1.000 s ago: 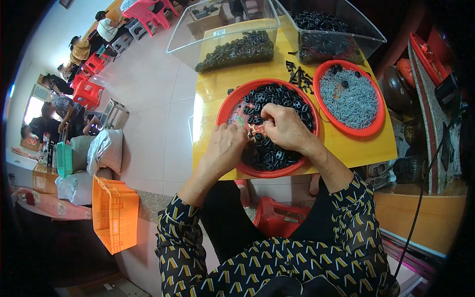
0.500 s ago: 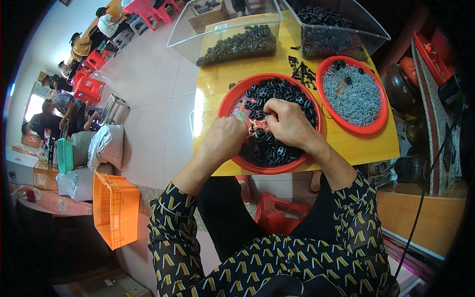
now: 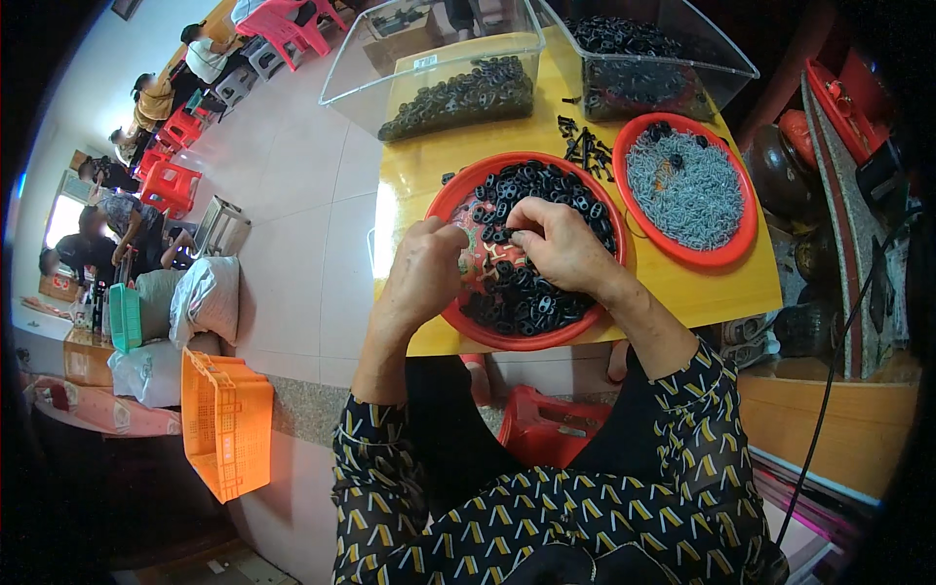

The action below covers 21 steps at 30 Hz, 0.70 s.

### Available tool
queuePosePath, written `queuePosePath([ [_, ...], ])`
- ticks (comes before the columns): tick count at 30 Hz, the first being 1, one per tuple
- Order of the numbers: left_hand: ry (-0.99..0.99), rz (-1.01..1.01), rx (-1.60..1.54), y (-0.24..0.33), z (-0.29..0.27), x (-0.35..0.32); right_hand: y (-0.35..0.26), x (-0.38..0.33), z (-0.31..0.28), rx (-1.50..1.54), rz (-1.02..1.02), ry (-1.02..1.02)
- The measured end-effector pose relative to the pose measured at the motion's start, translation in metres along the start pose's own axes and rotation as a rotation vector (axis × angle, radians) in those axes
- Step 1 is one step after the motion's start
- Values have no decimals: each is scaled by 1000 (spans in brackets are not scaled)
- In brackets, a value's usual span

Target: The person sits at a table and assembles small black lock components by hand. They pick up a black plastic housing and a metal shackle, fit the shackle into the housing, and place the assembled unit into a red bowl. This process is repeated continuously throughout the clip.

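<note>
A round red tray [image 3: 439, 208] near the yellow table's front edge holds many small black plastic parts [image 3: 531, 300] with two holes each. My left hand [image 3: 421, 271] is closed over the tray's left rim; whatever its fingers hold is hidden. Over the middle of the tray, my right hand [image 3: 564, 246] pinches a small black plastic part between thumb and forefinger. The two hands are apart. To the right, a second red tray [image 3: 749, 210] is full of silver screws [image 3: 687, 200], with a few black pieces on top. Loose black pegs [image 3: 588, 151] lie between the trays.
Two clear plastic bins [image 3: 429, 64] with black parts stand at the table's [image 3: 682, 310] back. An orange crate [image 3: 229, 424] and white sacks [image 3: 207, 297] are on the left. A red stool [image 3: 551, 429] is below the table. Several people sit far left, near red stools.
My left hand has moved left and back toward me, away from the right hand. The right hand stays over the tray, still pinching. The whole view has shifted slightly.
</note>
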<state>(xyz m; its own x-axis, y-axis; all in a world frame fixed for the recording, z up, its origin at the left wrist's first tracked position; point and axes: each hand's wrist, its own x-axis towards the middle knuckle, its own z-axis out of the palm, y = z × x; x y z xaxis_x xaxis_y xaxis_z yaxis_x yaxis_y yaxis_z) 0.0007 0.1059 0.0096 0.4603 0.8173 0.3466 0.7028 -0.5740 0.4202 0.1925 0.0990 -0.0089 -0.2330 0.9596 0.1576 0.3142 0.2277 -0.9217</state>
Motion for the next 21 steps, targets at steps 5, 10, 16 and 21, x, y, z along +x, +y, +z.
queuePosePath([
  [5,55,-225,-381,7,8,5,-8,-1,0,302,161,-60],
  [10,127,-353,-1071,21,22,5,-14,-1,5,342,81,5],
  [16,128,-421,-1429,22,33,4,-5,-2,3,387,170,40],
  [21,141,-414,-1655,12,37,2,-9,-2,3,564,225,-3],
])
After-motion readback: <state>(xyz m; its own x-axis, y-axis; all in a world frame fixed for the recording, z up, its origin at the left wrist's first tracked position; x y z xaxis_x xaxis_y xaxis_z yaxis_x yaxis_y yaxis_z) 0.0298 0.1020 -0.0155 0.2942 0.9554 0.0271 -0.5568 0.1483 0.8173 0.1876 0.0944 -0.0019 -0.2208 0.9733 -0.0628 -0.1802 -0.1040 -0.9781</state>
